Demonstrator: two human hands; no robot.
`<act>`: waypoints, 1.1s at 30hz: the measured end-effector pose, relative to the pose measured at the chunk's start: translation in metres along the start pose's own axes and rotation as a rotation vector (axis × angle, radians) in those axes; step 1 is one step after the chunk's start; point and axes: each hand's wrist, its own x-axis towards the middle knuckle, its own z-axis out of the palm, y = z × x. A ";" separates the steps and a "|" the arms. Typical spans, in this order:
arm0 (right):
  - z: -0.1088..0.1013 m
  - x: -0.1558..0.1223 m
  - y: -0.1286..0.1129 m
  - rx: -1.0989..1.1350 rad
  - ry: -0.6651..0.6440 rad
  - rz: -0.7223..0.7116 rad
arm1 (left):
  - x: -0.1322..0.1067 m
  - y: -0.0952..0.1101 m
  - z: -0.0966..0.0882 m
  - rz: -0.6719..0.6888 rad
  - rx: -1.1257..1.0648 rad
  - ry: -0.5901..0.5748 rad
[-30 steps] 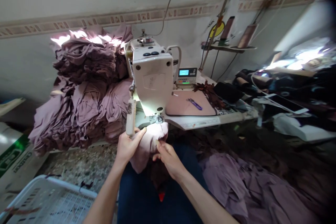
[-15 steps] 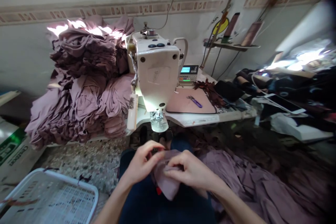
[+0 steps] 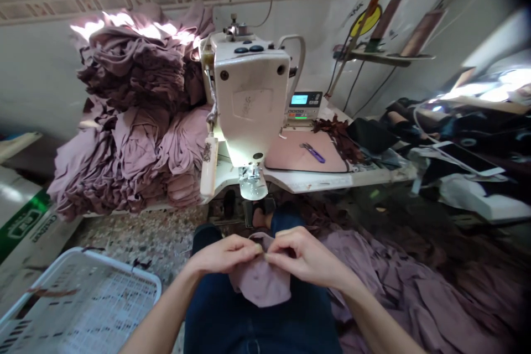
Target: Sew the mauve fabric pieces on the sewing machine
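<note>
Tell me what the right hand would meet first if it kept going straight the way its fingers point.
The right hand meets the mauve knit fabric first, touching its edge; the left hand lies just beyond, though depth is hard to judge.

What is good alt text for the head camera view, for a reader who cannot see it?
The left hand and right hand pinch a small piece of mauve fabric together above the person's lap, in front of a white industrial sewing machine. A tall pile of mauve garments stands beside the machine.
</note>
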 end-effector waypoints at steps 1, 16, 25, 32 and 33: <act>0.001 0.001 -0.002 -0.002 -0.046 -0.022 | 0.001 -0.001 0.001 -0.006 -0.022 -0.041; -0.003 0.009 -0.004 0.011 0.428 0.022 | -0.016 0.024 -0.013 0.356 0.249 0.526; -0.010 0.028 -0.016 -0.017 0.604 -0.030 | -0.006 0.050 -0.019 0.443 0.399 0.584; -0.018 0.049 0.006 0.194 0.636 0.094 | 0.014 0.056 -0.022 0.296 0.262 0.794; -0.019 0.051 0.009 0.224 0.644 0.097 | 0.017 0.057 -0.023 0.280 0.247 0.827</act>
